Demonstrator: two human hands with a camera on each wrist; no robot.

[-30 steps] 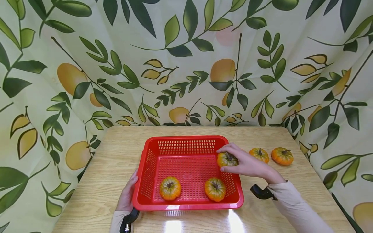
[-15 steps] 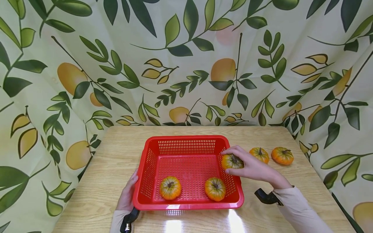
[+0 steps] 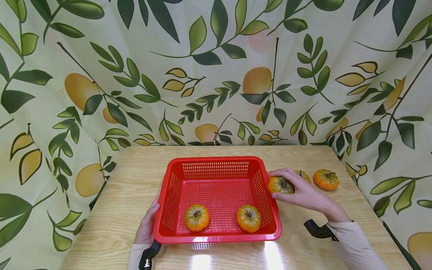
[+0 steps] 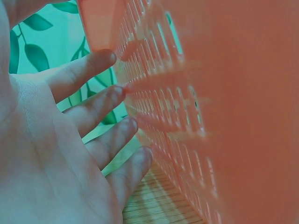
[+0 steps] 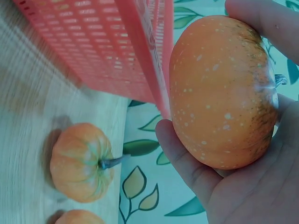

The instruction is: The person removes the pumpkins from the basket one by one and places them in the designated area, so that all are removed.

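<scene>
Just outside the right rim of the red plastic basket (image 3: pixel 216 238), my right hand (image 3: pixel 305 193) grips a small orange pumpkin (image 3: pixel 281 185) between thumb and fingers. The right wrist view shows this pumpkin (image 5: pixel 219 93) raised beside the basket's rim, above the table. My left hand (image 3: pixel 146 227) is at the basket's left side. In the left wrist view its fingers (image 4: pixel 100 102) stretch out nearly straight with their tips at the slotted wall (image 4: pixel 163 102). Inside the basket lie two more pumpkins, one at front left (image 3: pixel 197 218) and one at front right (image 3: pixel 248 218).
To the right of the basket, another pumpkin (image 3: pixel 326 179) rests on the wooden table (image 3: pixel 141 168), with one (image 3: pixel 303 175) partly hidden behind my right hand. A leaf-and-fruit patterned cloth (image 3: pixel 216 75) surrounds the table's back and sides.
My right hand has moved right with its pumpkin, from over the basket's right side to outside the rim. The left hand and basket stay put.
</scene>
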